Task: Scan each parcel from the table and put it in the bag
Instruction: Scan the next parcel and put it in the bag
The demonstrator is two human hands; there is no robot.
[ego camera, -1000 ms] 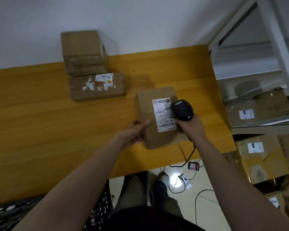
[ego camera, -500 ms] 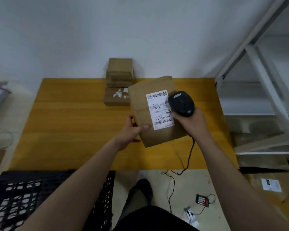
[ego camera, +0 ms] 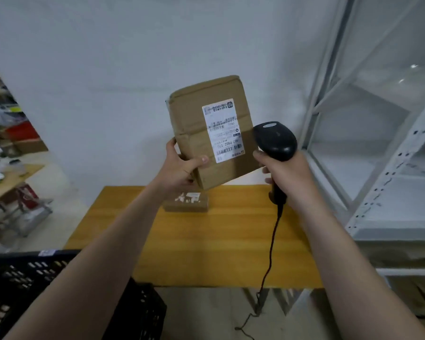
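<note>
A brown cardboard parcel (ego camera: 194, 123) with a white shipping label (ego camera: 222, 130) is held up in the air above the wooden table (ego camera: 206, 246). My left hand (ego camera: 182, 168) grips its lower left corner, thumb on the front face. My right hand (ego camera: 284, 177) grips the handle of a black corded barcode scanner (ego camera: 275, 141), whose head sits just right of the label. Another taped parcel (ego camera: 185, 202) lies on the table behind my left wrist, partly hidden. No bag is in view.
A black plastic crate (ego camera: 22, 285) stands at the lower left beside the table. White metal shelving (ego camera: 390, 168) rises on the right. The scanner's cable (ego camera: 270, 253) hangs down across the table's front edge to the floor. Cluttered shelves are at far left.
My left hand has lifted the parcel off the table and raised it upright. The scanner in my right hand rose with it, and the view has tilted up toward the wall.
</note>
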